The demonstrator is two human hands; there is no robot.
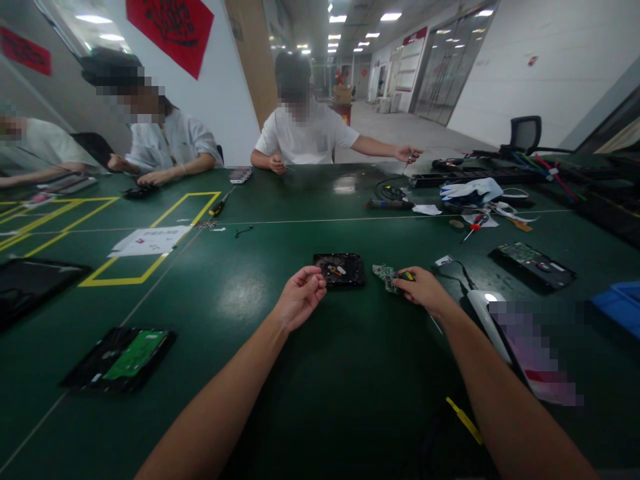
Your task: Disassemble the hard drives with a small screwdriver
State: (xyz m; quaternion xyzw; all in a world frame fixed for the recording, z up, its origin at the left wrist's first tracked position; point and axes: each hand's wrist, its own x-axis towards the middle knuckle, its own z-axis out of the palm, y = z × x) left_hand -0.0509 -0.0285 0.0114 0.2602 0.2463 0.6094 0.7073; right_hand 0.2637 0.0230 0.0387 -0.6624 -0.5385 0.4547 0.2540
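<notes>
A black hard drive (350, 270) lies on the green table in front of me, with small orange and white parts showing on its upper face. My left hand (303, 297) is at its left edge, thumb and fingertips pinched together; anything between them is too small to make out. Right of the drive, my right hand (423, 291) grips a screwdriver (407, 275) with a black and yellow handle, its thin shaft pointing back toward me below the palm. The same fingers also hold a small green circuit board (384, 276) by its right end.
Other hard drives with green boards lie at left (133, 357) and right (535, 265). A white device (487, 320) with a cable is beside my right forearm. Near the far side are a red screwdriver (475, 227), gloves (470, 191) and cables. Several people sit opposite.
</notes>
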